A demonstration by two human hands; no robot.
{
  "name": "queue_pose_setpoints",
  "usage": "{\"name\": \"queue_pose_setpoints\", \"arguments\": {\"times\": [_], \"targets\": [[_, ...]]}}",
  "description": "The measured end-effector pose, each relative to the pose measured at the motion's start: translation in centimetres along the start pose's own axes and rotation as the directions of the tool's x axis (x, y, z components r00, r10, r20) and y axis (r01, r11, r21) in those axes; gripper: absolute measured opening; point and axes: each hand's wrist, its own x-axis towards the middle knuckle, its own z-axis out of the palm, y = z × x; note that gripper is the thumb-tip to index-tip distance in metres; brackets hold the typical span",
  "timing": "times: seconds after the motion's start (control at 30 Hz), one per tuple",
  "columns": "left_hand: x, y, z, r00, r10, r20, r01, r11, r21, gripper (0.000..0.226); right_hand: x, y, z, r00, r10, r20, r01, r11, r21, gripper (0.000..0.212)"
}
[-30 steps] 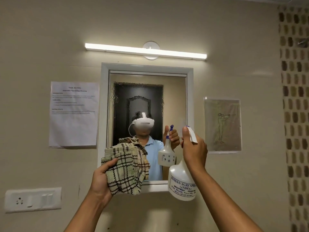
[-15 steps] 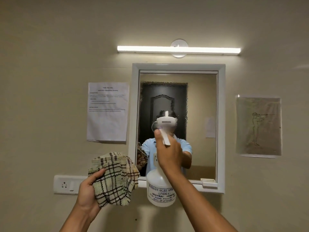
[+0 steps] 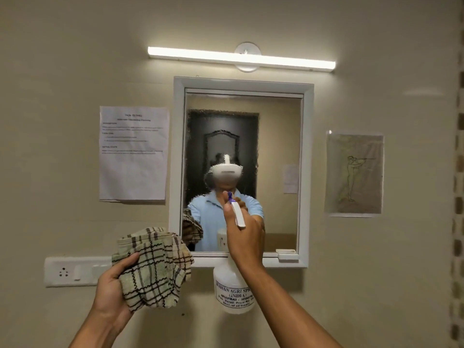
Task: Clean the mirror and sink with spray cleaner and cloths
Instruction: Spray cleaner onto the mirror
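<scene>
I have my right hand [image 3: 247, 234] wrapped around the neck of the white translucent plastic spray bottle [image 3: 232, 288], fingers curled over the trigger head with its small purple nozzle [image 3: 229, 195] aimed at the white-framed rectangular wall mirror [image 3: 276, 136]; the bottle hangs in front of the lower middle of the mirror, its labelled body dropping below the frame's bottom edge. My left hand [image 3: 113, 285] grips the bunched beige cotton cloth with dark checks [image 3: 153, 267], thumb pinching it from the near side, held low and to the left of the mirror, just overlapping the frame's lower left corner. The step in hand looks like wetting the glass. To do it well, I judge I should keep the nozzle squared to the pane and a little back from it, work across in short bursts so the mist lands evenly, and not soak the bottom ledge, where runoff would gather. The cloth should come up soon, before drips streak. The glass already looks filmy: a rippled, blurry haze runs along the left side and around the middle, smearing the reflection, while the right side reads cleaner. The bottle seems fairly light and easy one-handed, though I cannot tell how full it is. The sink is out of view, so that part is not yet begun as far as I can judge.
</scene>
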Motion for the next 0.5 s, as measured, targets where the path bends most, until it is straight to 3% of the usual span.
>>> {"name": "queue_pose_setpoints", "arguments": {"times": [0.3,0.5], "targets": [[1.3,-4.9,3.7,0.992,-0.105,0.075,0.105,0.994,0.001,0.041,2.2,4.1,-9.0,0.981,0.078,-0.176,-0.102,0.986,-0.133,0.046],[1.1,-7.3,4.2,0.988,-0.142,0.068,0.141,0.99,0.011,0.051,2.4,7.4,-12.1,0.96,0.143,-0.24,-0.188,0.966,-0.18,0.052]]}}
